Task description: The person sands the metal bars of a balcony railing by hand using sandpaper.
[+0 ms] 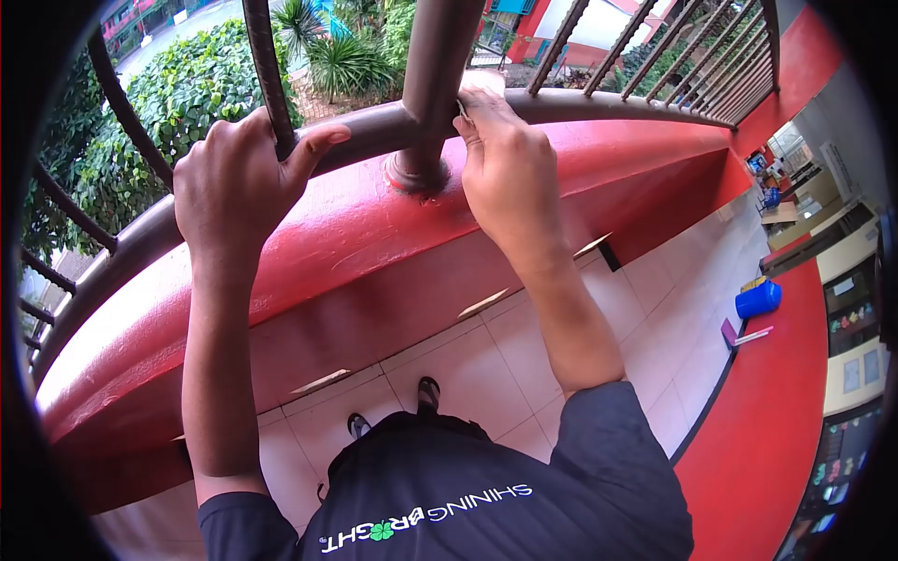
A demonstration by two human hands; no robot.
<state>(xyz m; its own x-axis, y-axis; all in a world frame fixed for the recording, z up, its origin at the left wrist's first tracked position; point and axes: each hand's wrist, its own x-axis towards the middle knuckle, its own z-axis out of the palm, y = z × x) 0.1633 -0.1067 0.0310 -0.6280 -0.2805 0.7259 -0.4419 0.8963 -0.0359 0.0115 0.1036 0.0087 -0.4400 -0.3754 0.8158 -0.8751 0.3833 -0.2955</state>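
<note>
Two hands on the railing, both busy. Left hand (234, 182) clenched around a thin brown baluster (268, 75), thumb hooked over the curved bottom rail (355, 140) just below it; reads as a bracing grip. Right hand (510, 168) pinched shut on a small flat pale piece, possibly a scrap of abrasive paper (465, 105), though too little of it shows to be sure; fingertips press it against the thick brown post (440, 56) right where post meets rail. Judgement on progress: work appears to be mid-way on this joint, with rubbing or scraping under way at the post's right flank. Post's round base flange (416, 176), below and between the hands, shows rough, flaked paint and a gritty ring on the red ledge (393, 243), so that part looks undone. Cannot tell whether balusters farther right of the right hand have been treated; they look uniformly brown. Post itself: smooth, dull brown, round, upright, fixed into the ledge. Ledge glossy red, a few scuffs. Well beyond the right hand, down on the tiled floor (673, 299), a blue cylindrical container (758, 299) lies beside a small purple item. Green shrubs beyond the bars.
</note>
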